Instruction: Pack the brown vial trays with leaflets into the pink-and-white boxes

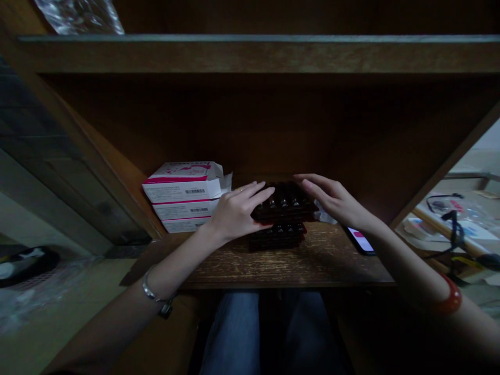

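A stack of dark brown, shiny packs with rounded bumps, resembling blister packs [284, 202], sits on the wooden shelf in front of me. The upper packs jut out to the right over the lower ones [277, 237]. My left hand [240, 212] grips the upper packs at their left end, fingers over the top and thumb low at the front. At the far right corner of the stack, my right hand [336, 200] has its fingers stretched out and touching or almost touching the packs. Some white material [325, 214] shows beneath it.
Several white and pink boxes [183, 195] are piled left of the stack, the top one with an open flap. A phone [360, 240] lies lit near the right front. An upper board [250, 54] spans overhead, with clear plastic [82, 18] on it.
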{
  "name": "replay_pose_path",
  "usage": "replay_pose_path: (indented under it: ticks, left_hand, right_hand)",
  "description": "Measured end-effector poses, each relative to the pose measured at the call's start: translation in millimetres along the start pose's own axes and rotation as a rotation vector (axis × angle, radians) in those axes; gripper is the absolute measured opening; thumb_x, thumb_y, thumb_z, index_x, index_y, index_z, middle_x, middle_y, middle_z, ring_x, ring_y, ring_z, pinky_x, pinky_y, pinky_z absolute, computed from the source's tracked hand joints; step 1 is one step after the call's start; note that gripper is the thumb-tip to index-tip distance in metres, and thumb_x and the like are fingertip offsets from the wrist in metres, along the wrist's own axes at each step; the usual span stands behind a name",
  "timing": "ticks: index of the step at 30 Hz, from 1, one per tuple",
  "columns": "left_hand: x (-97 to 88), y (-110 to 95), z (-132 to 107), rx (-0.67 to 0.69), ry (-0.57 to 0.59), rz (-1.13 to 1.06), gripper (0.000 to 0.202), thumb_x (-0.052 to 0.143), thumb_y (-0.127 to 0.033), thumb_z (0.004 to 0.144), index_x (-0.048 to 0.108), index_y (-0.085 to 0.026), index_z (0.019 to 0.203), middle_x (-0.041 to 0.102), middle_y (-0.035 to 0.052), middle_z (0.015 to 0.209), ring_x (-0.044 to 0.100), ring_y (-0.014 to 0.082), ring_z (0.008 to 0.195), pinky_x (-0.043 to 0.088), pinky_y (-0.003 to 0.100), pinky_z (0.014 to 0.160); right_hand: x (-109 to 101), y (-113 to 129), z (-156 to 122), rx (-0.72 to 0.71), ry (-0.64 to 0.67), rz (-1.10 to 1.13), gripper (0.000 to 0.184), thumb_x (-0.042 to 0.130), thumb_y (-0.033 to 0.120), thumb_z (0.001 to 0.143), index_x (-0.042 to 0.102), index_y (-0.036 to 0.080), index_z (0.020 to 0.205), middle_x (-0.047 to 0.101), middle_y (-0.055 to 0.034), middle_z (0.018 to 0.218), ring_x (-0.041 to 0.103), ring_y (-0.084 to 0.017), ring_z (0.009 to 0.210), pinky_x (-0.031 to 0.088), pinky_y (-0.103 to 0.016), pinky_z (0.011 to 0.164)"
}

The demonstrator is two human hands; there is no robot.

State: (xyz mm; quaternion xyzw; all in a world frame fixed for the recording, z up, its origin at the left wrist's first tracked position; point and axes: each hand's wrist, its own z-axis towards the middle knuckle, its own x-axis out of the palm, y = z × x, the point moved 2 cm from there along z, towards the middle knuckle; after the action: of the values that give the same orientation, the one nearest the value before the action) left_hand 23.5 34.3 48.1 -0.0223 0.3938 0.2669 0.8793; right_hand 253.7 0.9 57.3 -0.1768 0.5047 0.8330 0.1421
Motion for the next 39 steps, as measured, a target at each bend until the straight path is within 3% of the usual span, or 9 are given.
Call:
replay_pose_path:
  ticks: [5,11,14,17,20,23,27,32,39]
  left_hand:
    - [-7.7,-1.9,-0.3,0.041,-0.13,0.119,0.06,0.067,-0.046,0.082,0.058,-0.011,0.13,0.062,0.0196,0.131,0.059,0.0296,0.123,0.053,0.042,0.101]
    - [-11.3,-7.9,3.9,0.014,-0.204,0.034,0.065,0.069,-0.034,0.084,0.044,-0.024,0.143,0.044,0.0143,0.149,0.042,0.0301,0.139,0.044,0.047,0.11]
    - [-9.1,-3.3,6.9,-0.12,-0.226,-0.132,0.085,0.075,-0.035,0.078,0.031,-0.025,0.15,0.023,0.0159,0.16,0.026,0.0332,0.147,0.037,0.05,0.114]
    - [-6.4,4.3,9.5,-0.227,-0.112,-0.444,0.119,0.08,-0.046,0.069,0.002,-0.025,0.155,0.022,0.0193,0.159,0.022,0.0363,0.147,0.035,0.056,0.113]
    - [-4.9,3.4,12.2,-0.287,0.146,-0.87,0.121,0.076,-0.05,0.072,-0.013,-0.029,0.153,0.039,0.0178,0.152,0.045,0.0341,0.136,0.046,0.057,0.103]
    - [-8.0,-2.6,16.9,-0.502,0.117,-1.146,0.103,0.071,-0.042,0.079,0.001,-0.027,0.154,0.053,0.0148,0.141,0.056,0.0301,0.127,0.05,0.052,0.101]
    - [-12.7,-11.1,22.2,-0.654,-0.027,-1.209,0.063,0.073,-0.031,0.077,0.047,-0.017,0.133,0.063,0.0118,0.13,0.06,0.0275,0.121,0.05,0.044,0.103]
    - [-15.5,-11.9,21.7,-0.606,-0.051,-1.131,0.049,0.076,-0.03,0.075,0.057,-0.015,0.118,0.068,0.0097,0.121,0.066,0.0254,0.111,0.055,0.041,0.097]
    - [-20.6,-10.5,22.3,-0.312,-0.207,-0.766,0.058,0.079,-0.033,0.073,0.049,-0.023,0.122,0.062,0.0067,0.124,0.061,0.0226,0.117,0.052,0.035,0.1]
  right_hand:
    - [1.8,5.0,0.1,0.202,-0.175,0.221,0.048,0.065,0.053,0.085,0.064,0.019,0.118,0.07,-0.0064,0.1,0.063,-0.016,0.075,0.051,-0.024,0.057]
    - [18.0,13.0,-4.8,0.324,0.067,0.786,0.031,0.076,0.041,0.078,0.07,0.019,0.1,0.073,-0.0057,0.099,0.068,-0.017,0.084,0.06,-0.026,0.07]
    - [20.2,13.7,-5.8,0.362,0.041,0.882,0.021,0.078,0.034,0.075,0.072,0.018,0.087,0.073,-0.0027,0.084,0.069,-0.016,0.075,0.062,-0.027,0.067]
    - [19.2,13.9,-5.4,0.362,-0.003,0.913,0.015,0.077,0.029,0.072,0.071,0.018,0.081,0.073,-0.0015,0.079,0.068,-0.016,0.07,0.062,-0.028,0.065]
    - [18.4,15.0,-5.2,0.31,-0.032,0.879,0.022,0.076,0.025,0.071,0.071,0.02,0.092,0.074,-0.0013,0.09,0.069,-0.016,0.075,0.061,-0.028,0.067]
    - [19.4,16.0,-5.8,0.272,-0.045,0.85,0.028,0.076,0.023,0.071,0.07,0.02,0.098,0.074,-0.0017,0.096,0.068,-0.017,0.081,0.061,-0.029,0.07]
    - [20.7,16.9,-7.1,0.287,-0.025,0.833,0.026,0.077,0.024,0.07,0.07,0.02,0.094,0.074,-0.003,0.096,0.069,-0.018,0.082,0.061,-0.033,0.073]
    - [17.5,15.2,-7.0,0.201,-0.026,0.658,0.029,0.077,0.029,0.072,0.068,0.023,0.099,0.073,-0.0034,0.108,0.069,-0.022,0.097,0.057,-0.039,0.087]
    - [6.2,20.3,-9.0,-0.087,-0.044,0.457,0.042,0.085,0.026,0.068,0.067,0.03,0.106,0.071,0.0018,0.114,0.064,-0.023,0.113,0.049,-0.041,0.103]
